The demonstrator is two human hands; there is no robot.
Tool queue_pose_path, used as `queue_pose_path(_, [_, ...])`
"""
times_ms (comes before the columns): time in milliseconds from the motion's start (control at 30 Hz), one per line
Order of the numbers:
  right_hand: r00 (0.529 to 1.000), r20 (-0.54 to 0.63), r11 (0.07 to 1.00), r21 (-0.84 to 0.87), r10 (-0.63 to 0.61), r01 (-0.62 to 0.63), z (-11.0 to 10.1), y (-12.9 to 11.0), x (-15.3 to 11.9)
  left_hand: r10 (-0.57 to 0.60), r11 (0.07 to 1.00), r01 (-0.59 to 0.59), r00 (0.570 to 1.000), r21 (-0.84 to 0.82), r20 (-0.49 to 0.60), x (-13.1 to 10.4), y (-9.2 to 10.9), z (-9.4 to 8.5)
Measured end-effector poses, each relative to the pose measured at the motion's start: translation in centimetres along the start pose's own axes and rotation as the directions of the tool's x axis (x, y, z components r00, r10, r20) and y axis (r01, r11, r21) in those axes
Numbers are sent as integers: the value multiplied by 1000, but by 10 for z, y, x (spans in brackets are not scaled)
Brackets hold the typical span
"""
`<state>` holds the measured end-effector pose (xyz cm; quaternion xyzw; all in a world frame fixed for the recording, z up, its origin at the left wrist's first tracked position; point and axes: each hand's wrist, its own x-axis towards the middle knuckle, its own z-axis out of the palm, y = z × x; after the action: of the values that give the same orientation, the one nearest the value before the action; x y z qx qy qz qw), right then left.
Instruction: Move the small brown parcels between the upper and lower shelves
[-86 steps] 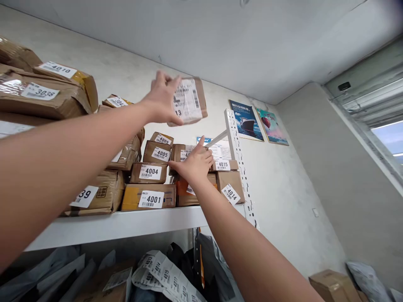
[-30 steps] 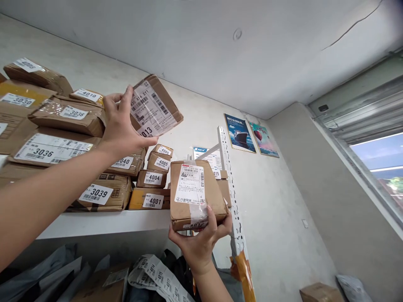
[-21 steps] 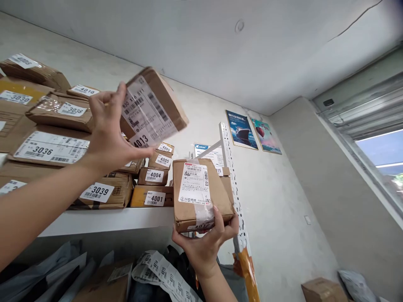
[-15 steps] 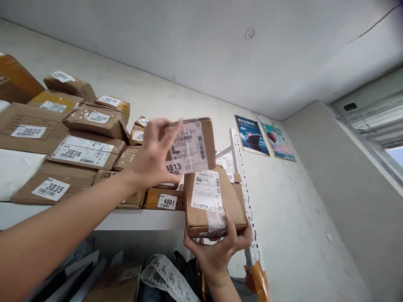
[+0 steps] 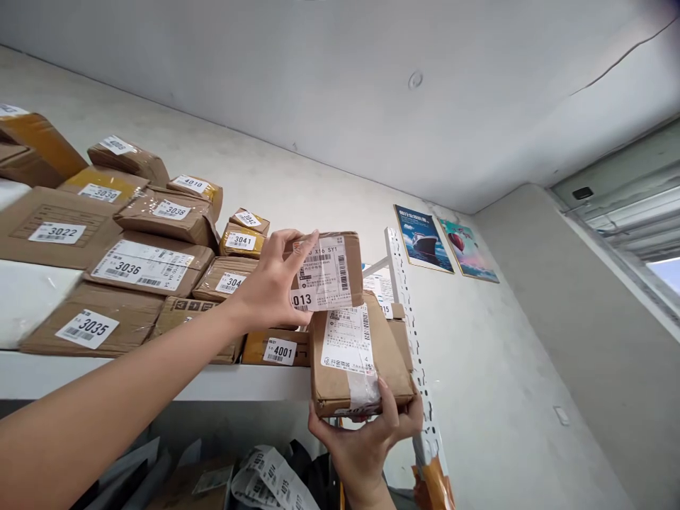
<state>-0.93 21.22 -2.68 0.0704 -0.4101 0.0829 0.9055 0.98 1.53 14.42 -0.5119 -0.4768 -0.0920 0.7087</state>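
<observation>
My left hand (image 5: 276,283) grips a small cardboard box (image 5: 340,273) by its left end; the label on it ends in 013. Just below and touching or nearly touching it is a larger cardboard box (image 5: 340,386) with a white shipping label. My right hand (image 5: 366,439) supports this larger box from underneath, with fingers wrapped up its front and right side. Both boxes are at the right end of the white shelf (image 5: 239,382), by its upright. To their left, a brown parcel marked 4001 (image 5: 279,350) lies on the shelf.
Stacked parcels fill the shelf's left, among them 3035 (image 5: 88,329), 3036 (image 5: 143,265) and 3022 (image 5: 56,230). A perforated white upright (image 5: 409,326) stands at right. Below, a strip of number labels (image 5: 273,474) lies among bags. Two posters (image 5: 425,237) hang on the wall.
The small box has come down slightly in view and sits lower against the larger box. The whole view has shifted a little, lowering the shelf; both hands keep their hold.
</observation>
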Motion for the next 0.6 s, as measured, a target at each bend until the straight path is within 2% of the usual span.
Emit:
queue_pose_path(400, [1000, -4, 1000, 8, 1, -1, -1, -1, -1, 52, 998, -51, 998, 22, -30, 3, 6, 0])
queue_pose_path(600, [1000, -7, 1000, 12, -1, 1, 0, -1, 2, 180, 980, -171, 980, 99, -88, 3, 13, 1])
